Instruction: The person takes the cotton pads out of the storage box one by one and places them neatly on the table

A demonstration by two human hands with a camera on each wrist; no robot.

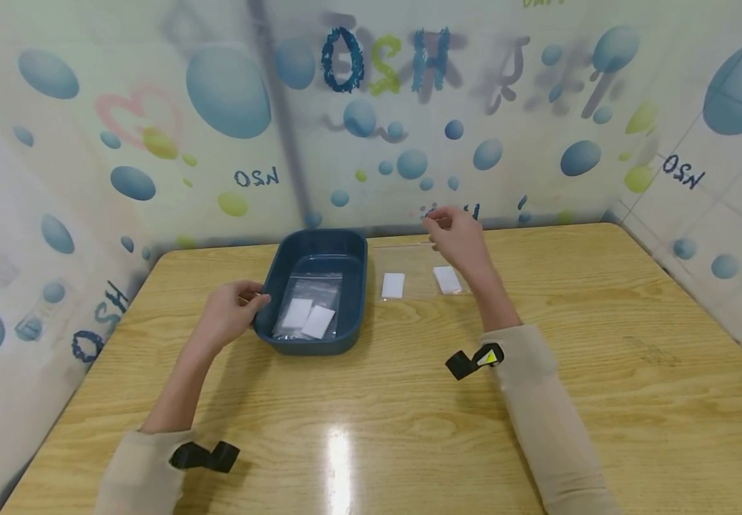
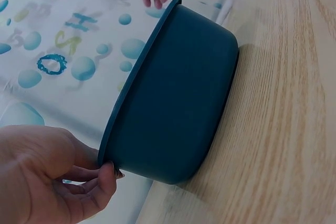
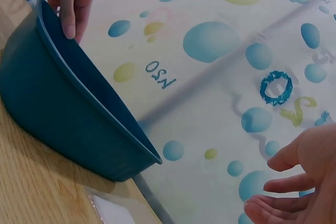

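Note:
My left hand (image 1: pixel 228 316) grips the left rim of a dark blue plastic tub (image 1: pixel 312 347), thumb and fingers on either side of the edge in the left wrist view. Inside the tub lie clear plastic bags (image 1: pixel 314 285) with white rectangular pieces (image 1: pixel 297 313). Right of the tub, flat clear bags (image 1: pixel 419 279) lie on the table, with a white piece (image 1: pixel 393 285) on the left and another white piece (image 1: pixel 447 280) on the right. Above them hangs my right hand (image 1: pixel 461 242); its fingers (image 3: pixel 286 182) are loosely bent and apart, holding nothing.
The wooden table (image 1: pixel 409 429) carries the tub and bags near its back edge. A curtain-like backdrop (image 1: pixel 371 164) with blue and green dots stands behind and at both sides. Each sleeve has a black wrist mount (image 1: pixel 474 360).

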